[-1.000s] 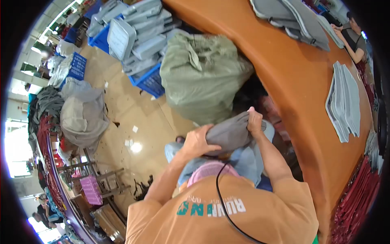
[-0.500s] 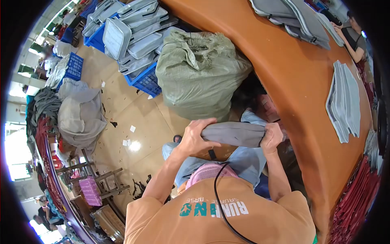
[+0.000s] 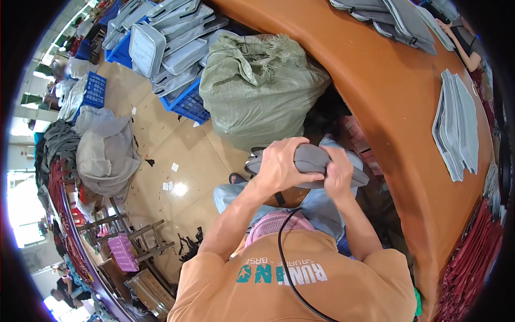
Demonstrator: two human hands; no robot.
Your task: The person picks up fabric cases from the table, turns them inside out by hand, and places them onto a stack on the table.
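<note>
A grey padded fabric case (image 3: 313,158) is held above my lap, its narrow edge turned up toward me. My left hand (image 3: 281,167) wraps over its left part, with the thumb pressed along the near side. On the right part, my right hand (image 3: 339,170) grips the case with fingers bent around the edge. Part of the case reaches past both hands, and a dark trim shows at its left end. My palms hide much of the middle.
A large green woven sack (image 3: 263,94) stands just ahead. Behind it, a blue crate (image 3: 188,107) overflows with grey cases. An orange-brown table (image 3: 386,91) curves along my right, bearing stacked grey pieces (image 3: 455,126). A wooden stool (image 3: 131,233) stands at left.
My hands have moved closer together along the case, the left one shifting right and the right one left. The case has turned, and more of its ends now shows.
</note>
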